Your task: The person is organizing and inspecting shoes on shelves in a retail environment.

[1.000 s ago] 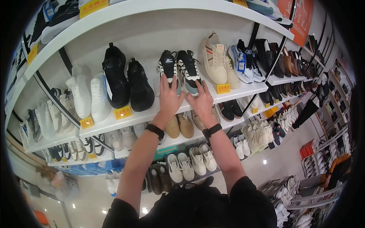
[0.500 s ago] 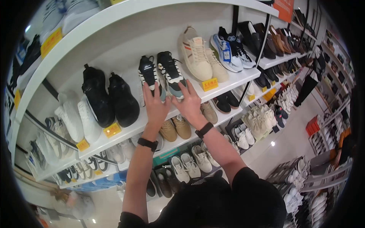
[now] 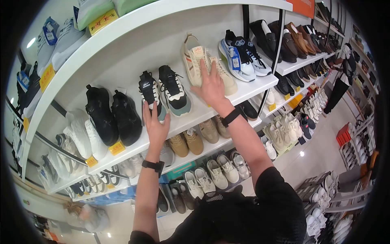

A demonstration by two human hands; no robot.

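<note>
My left hand (image 3: 156,129) is at the shelf's front edge, its fingertips on the toe of the left black-and-white sneaker (image 3: 149,90). Its fingers are stretched out and the thumb stands apart. The matching sneaker (image 3: 174,91) with a grey-green toe sits just to the right. Over a pair of beige sneakers (image 3: 191,51) is my right hand (image 3: 213,87), open, fingers spread and reaching up the laces. It hides much of the left beige shoe's toe. Both wrists wear dark bands.
Black shoes (image 3: 99,114) stand left on the white shelf (image 3: 191,120), above yellow price tags (image 3: 116,148). Blue-and-white running shoes (image 3: 241,69) are to the right, by a black upright. Tan shoes (image 3: 192,141) fill the shelf below. A person (image 3: 343,77) stands farther down the aisle.
My right hand has left the black-and-white sneaker and moved right and up to the beige pair. My left hand has stayed by the left black-and-white shoe. The view has shifted slightly.
</note>
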